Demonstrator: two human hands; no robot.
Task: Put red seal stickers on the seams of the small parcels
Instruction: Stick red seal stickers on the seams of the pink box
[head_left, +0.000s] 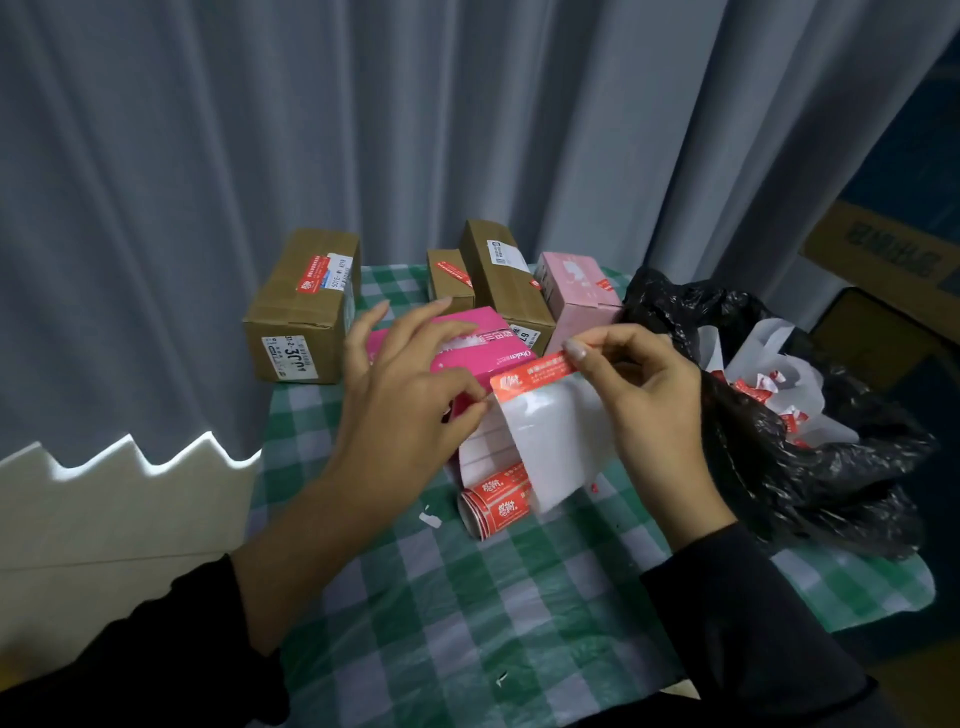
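A red seal sticker (535, 375) is held above the table, still at the top of a white backing strip (556, 441). My right hand (641, 395) pinches the sticker's right end and the strip. My left hand (410, 400) pinches the sticker's left corner, its other fingers spread. The strip runs down to a roll of red stickers (496, 504) lying on the checked cloth. A bright pink box (467, 343) lies just behind my hands. Behind it stand a large brown box (304, 306), two smaller brown boxes (449, 280) (506, 283) and a pale pink box (579, 296), each bearing a red sticker.
A green-and-white checked cloth (467, 613) covers the small table. At its right a black plastic bag (810, 467) holds used white backing paper (769, 384). A grey curtain (415, 130) hangs behind. A white zigzag-edged panel (104, 514) is at the left. A cardboard carton (883, 260) sits far right.
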